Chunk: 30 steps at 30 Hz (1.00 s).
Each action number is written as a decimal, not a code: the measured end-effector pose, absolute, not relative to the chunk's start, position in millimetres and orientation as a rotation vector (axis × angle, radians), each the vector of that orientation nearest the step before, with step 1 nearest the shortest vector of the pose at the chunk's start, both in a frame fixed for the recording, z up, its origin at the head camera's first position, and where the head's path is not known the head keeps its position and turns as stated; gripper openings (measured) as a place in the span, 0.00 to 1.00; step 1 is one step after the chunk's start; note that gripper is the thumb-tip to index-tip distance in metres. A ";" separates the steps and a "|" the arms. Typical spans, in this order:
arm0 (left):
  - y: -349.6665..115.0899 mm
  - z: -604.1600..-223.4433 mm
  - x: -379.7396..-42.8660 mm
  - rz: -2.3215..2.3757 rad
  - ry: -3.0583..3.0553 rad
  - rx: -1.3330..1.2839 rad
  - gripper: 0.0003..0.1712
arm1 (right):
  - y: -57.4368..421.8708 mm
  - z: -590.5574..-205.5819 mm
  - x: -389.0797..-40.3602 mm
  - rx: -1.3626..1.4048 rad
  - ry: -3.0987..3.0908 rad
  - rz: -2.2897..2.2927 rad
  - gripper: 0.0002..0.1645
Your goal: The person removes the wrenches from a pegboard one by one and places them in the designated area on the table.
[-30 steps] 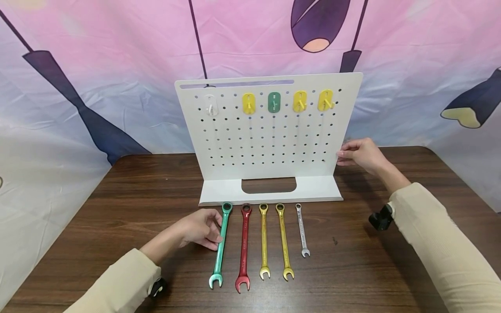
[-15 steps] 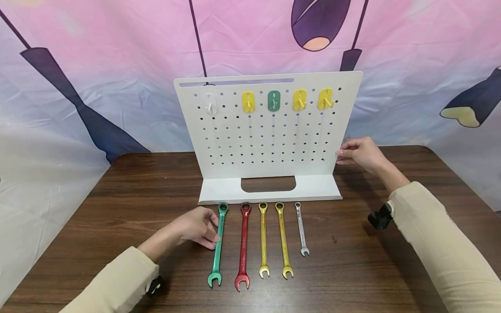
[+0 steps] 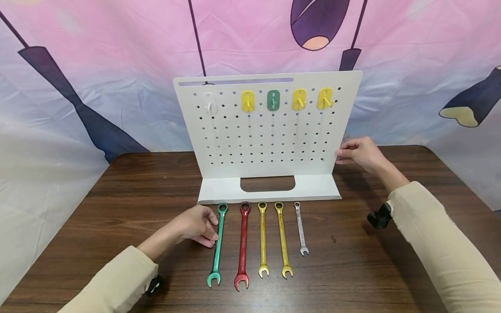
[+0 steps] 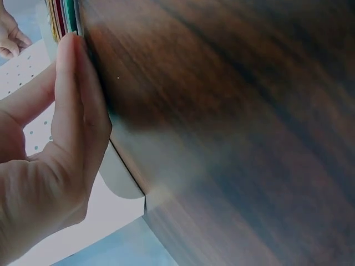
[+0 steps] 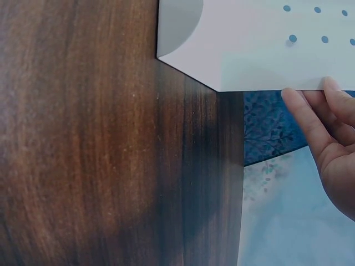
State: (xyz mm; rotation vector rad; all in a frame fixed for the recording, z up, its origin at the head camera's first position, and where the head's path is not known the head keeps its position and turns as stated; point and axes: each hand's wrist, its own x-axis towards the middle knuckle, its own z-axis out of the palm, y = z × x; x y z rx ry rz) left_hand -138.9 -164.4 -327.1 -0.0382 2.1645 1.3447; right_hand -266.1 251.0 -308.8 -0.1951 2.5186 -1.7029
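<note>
In the head view a row of combination wrenches lies on the table before the white pegboard (image 3: pixel 266 139): a green wrench (image 3: pixel 219 248), a red wrench (image 3: pixel 243 243), two yellow wrenches (image 3: pixel 263 239) and a small silver wrench (image 3: pixel 300 228). My left hand (image 3: pixel 195 226) has its thumb and fingertips at the shaft of the green wrench, which lies flat. In the left wrist view these fingertips (image 4: pixel 71 41) meet beside the wrench row, seen edge-on. My right hand (image 3: pixel 362 153) pinches the pegboard's right edge; its thumb (image 5: pixel 333 91) overlaps the board in the right wrist view.
The pegboard stands upright on its own base. Along its top sit a white hook (image 3: pixel 210 103), several yellow hooks (image 3: pixel 248 101) and a green hook (image 3: pixel 273 100). Behind the brown wooden table (image 3: pixel 137 195) hangs a patterned cloth (image 3: pixel 250 34).
My left hand has shifted slightly left, and the green wrench has moved left with it, widening its gap from the red one. The right hand stays at the pegboard's edge.
</note>
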 end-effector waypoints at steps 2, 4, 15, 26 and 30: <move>-164.3 -327.0 -139.1 1.345 2.166 -0.039 0.14 | 251.0 -308.9 -266.0 -0.199 2.527 -1.698 0.15; -164.4 -327.1 -139.2 1.342 2.165 -0.031 0.14 | 250.9 -309.0 -265.9 -0.201 2.533 -1.696 0.15; -164.7 -326.9 -138.4 1.322 2.182 -0.009 0.14 | 252.1 -311.2 -264.3 -0.221 2.505 -1.702 0.15; -180.6 -312.9 -148.5 1.232 2.413 0.044 0.12 | 252.5 -307.8 -254.8 -0.241 2.609 -1.584 0.21; -192.7 -305.4 -151.1 1.153 2.598 0.082 0.15 | 257.1 -306.4 -247.6 -0.234 2.671 -1.506 0.27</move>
